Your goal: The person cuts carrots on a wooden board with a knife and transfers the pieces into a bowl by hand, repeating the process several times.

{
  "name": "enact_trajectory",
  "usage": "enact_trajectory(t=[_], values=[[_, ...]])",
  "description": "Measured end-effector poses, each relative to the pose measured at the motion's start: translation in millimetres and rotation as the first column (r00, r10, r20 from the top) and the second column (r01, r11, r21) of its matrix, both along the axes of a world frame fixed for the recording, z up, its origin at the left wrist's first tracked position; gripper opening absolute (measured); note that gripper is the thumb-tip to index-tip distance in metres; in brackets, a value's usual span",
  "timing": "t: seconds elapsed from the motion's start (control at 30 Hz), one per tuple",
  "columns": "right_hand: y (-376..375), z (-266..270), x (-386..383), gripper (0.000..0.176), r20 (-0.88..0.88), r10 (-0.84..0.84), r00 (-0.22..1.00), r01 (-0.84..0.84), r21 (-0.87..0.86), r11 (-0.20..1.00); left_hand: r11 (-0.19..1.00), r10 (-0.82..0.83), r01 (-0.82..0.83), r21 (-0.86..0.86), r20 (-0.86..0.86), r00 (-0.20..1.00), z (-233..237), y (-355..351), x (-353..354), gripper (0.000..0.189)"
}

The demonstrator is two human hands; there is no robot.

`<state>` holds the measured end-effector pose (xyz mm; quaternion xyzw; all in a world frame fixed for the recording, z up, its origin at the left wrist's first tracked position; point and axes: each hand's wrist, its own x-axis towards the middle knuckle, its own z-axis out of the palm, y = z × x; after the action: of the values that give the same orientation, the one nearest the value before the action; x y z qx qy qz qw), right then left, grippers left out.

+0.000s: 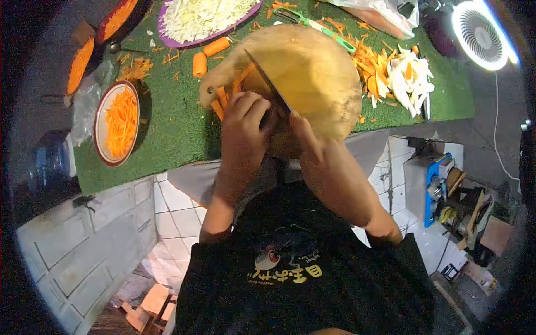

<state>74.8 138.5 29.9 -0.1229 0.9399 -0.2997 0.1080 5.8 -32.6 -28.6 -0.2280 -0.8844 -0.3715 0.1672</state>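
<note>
Knife [267, 78] in right hand [307, 134], board's [329, 84] right side bare

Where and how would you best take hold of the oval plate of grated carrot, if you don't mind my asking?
I'd pinch the bare rim of the plate on its right side, coming in low over the green mat. The grated carrot is heaped in the middle, and the clear plastic bag crowds the left side.
</note>
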Motion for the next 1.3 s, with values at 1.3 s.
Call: enact_trajectory(t=[1.3], values=[[-12.0, 27.9, 11.4, 0.046, 0.088, -0.102, 0.991, 0.088, 0.148, 0.985, 0.991, -0.02, 0.018, 0.135, 0.017, 1.0, -15.8, 0.0, 1.9, 0.014]])
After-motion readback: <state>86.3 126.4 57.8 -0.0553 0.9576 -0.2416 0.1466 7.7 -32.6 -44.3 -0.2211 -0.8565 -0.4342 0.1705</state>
